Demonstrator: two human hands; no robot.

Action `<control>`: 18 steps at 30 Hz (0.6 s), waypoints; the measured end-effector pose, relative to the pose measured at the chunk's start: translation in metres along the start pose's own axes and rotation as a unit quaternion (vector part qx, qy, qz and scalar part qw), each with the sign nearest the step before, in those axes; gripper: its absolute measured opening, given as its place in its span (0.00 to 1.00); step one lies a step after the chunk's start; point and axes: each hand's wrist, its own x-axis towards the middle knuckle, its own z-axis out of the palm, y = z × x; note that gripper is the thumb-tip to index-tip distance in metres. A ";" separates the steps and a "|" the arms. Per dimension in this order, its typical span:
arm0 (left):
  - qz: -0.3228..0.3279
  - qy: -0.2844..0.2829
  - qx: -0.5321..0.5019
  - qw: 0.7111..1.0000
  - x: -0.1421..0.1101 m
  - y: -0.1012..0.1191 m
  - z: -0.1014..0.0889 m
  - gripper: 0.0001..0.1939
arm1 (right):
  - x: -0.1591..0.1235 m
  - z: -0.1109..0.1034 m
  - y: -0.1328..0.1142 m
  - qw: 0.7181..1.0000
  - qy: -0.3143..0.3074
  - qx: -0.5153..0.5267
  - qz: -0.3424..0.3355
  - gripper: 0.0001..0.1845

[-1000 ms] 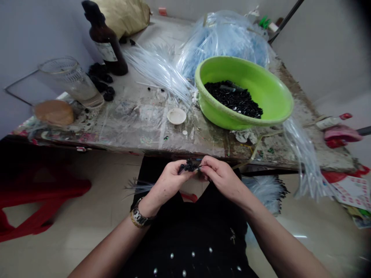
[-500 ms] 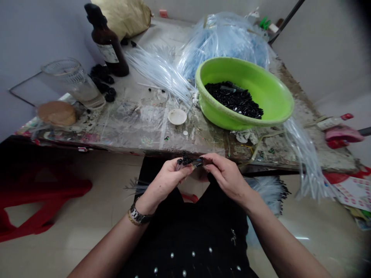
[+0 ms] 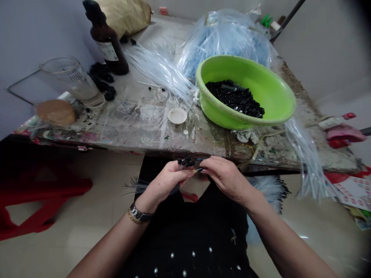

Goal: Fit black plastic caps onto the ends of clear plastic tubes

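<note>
We hold the loose bundle of thin, clear plastic tubes with clustered black tips [image 3: 186, 161] in our left hand [image 3: 169, 177], just off the near edge of the grimy, stained worktable [image 3: 130, 125] and above our lap. The fingers of that hand curl around the bundle with the thumb laid across it; the black tips stand out at the top, and pale, splayed ends show to the left of the wrist, seemingly of the same tubes.

Our right hand [image 3: 222, 173] has thumb and forefinger pinched on a small, dark, narrow piece [image 3: 199, 170], whose left end meets the left fingertips; its exact shape is too small to tell, and the other right fingers are folded where we cannot see them well.

We judge the tubes to be light, springy and rather slick, apt to slide past one another or fan out, so a grip close below the black tips should steady them best. They look bendy rather than fragile. The small piece seems light and fairly firm, easily dropped, and best taken by its sides between the fingertip pads.

On the right of the table, the round, bright green plastic basin [image 3: 276, 102] holds a heap of small, glossy black pieces [image 3: 234, 98].
</note>
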 end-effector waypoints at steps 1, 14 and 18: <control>0.002 -0.006 -0.005 1.000 0.000 -0.001 0.000 0.04 | -0.001 0.001 0.000 1.000 -0.002 0.001 0.001 0.11; -0.015 -0.013 -0.029 0.999 0.001 0.002 0.002 0.05 | -0.002 0.008 -0.002 0.999 -0.009 0.005 0.034 0.13; -0.020 -0.006 -0.025 0.999 0.002 0.000 0.003 0.05 | -0.004 0.010 -0.002 0.999 -0.009 0.003 0.043 0.12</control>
